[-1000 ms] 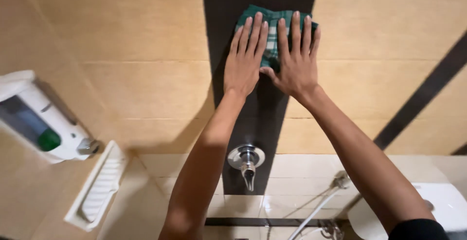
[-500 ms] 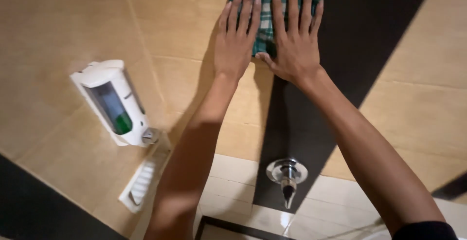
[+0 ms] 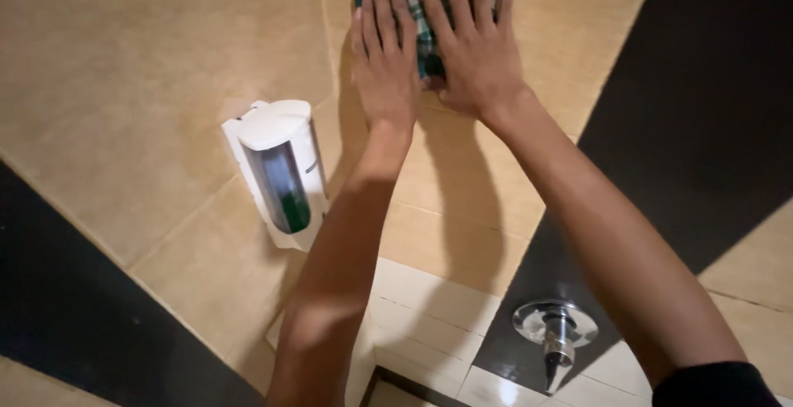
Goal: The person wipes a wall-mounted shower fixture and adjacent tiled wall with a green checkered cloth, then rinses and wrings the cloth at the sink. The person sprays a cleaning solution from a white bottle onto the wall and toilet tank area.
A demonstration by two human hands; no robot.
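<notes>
Head view: both hands lie flat, fingers spread, pressing a green checked cloth (image 3: 425, 11) against the tan tiled wall (image 3: 149, 60) near the top edge. The left hand (image 3: 384, 64) touches the right hand (image 3: 475, 48). A soap dispenser (image 3: 281, 172) hangs lower left; a chrome tap (image 3: 555, 333) sits below on the black stripe (image 3: 702, 126).

Both arms reached up and forward, nearly straight, with the forearms bare. The left hand (image 3: 385, 60) lay flat, palm away from the camera, its fingers (image 3: 382, 11) stretched upward and held close together. The right hand (image 3: 472, 48) lay just beside it, also flat and palm down, its fingers spread a little wider and running past the top edge of the view. The thumb sides of the two hands nearly touched. The right arm crossed the frame diagonally from the lower right, where a dark sleeve covered the upper arm.
</notes>
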